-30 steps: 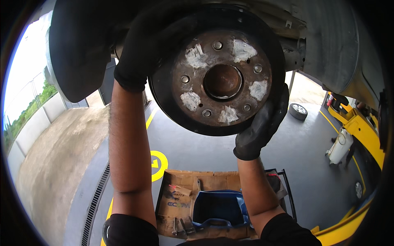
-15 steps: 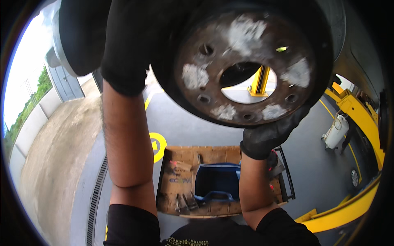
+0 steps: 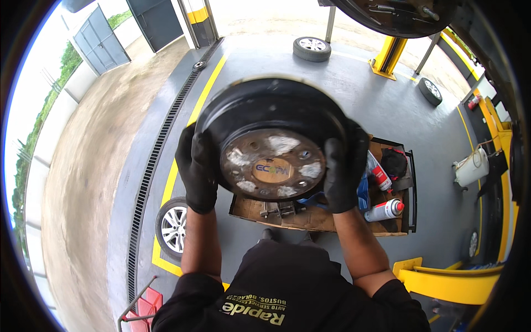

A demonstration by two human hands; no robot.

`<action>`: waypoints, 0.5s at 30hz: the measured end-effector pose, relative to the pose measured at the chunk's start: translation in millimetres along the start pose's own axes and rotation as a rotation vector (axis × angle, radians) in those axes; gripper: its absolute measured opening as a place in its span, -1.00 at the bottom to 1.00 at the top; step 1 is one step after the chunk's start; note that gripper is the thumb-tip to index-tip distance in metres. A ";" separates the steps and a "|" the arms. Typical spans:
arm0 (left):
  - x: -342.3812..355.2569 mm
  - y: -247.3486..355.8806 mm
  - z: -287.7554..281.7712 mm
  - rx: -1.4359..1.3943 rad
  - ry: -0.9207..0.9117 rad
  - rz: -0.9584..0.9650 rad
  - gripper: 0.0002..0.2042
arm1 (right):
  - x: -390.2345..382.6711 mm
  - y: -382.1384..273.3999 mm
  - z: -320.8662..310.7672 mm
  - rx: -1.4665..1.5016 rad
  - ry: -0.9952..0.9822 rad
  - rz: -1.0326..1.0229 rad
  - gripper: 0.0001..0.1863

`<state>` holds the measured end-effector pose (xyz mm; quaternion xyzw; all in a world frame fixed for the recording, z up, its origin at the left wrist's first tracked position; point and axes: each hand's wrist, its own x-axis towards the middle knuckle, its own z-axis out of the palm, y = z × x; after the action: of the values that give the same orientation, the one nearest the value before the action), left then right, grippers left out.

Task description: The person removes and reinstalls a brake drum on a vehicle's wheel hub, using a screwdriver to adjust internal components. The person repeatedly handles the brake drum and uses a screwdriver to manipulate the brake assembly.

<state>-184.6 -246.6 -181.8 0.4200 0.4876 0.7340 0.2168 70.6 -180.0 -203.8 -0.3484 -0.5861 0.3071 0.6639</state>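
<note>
A black brake drum (image 3: 265,110) with a rusty, pale-smeared hub face and a round centre hole is held up in front of my chest. My left hand (image 3: 197,171), in a black glove, is closed on its left rim. On the opposite side, my right hand (image 3: 347,171), gloved too, grips the rim with the thumb across the near side. Apart from the drum, a brake backing plate (image 3: 401,14) with springs shows at the upper right. Through the centre hole, part of the cardboard below is visible.
Below the drum stands a cardboard-lined cart (image 3: 326,222) with spray cans (image 3: 384,210), metal parts (image 3: 279,209) and a partly hidden blue tray (image 3: 363,193). A wheel (image 3: 172,227) lies at left. Yellow lift arms (image 3: 451,282) flank the right, and a lift post (image 3: 390,58) stands behind.
Both hands have brought the brake drum down and away from the upper right, its face now tilted. The backing plate and more floor have come into view.
</note>
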 end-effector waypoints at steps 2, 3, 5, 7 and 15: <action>-22.0 -59.1 -42.1 0.064 0.087 -0.222 -0.64 | -29.1 59.6 36.7 -0.060 -0.057 0.244 -0.40; -30.7 -88.2 -59.1 0.113 0.124 -0.284 -0.65 | -47.2 95.9 51.7 0.051 -0.121 0.463 -0.37; -36.8 -143.6 -95.8 0.202 0.126 -0.453 -0.65 | -83.6 164.1 73.1 -0.197 -0.287 0.611 -0.29; -37.1 -177.3 -120.1 0.257 0.103 -0.641 -0.65 | -124.1 221.8 96.9 -0.278 -0.308 0.718 -0.22; -35.9 -299.0 -183.1 0.483 -0.150 -0.310 -0.58 | -130.1 275.9 138.8 -0.657 -0.551 1.024 0.02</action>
<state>-343.7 -241.8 -496.2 0.4333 0.6891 0.5217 0.2555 -83.1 -115.1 -494.4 -0.6757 -0.5577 0.4670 0.1197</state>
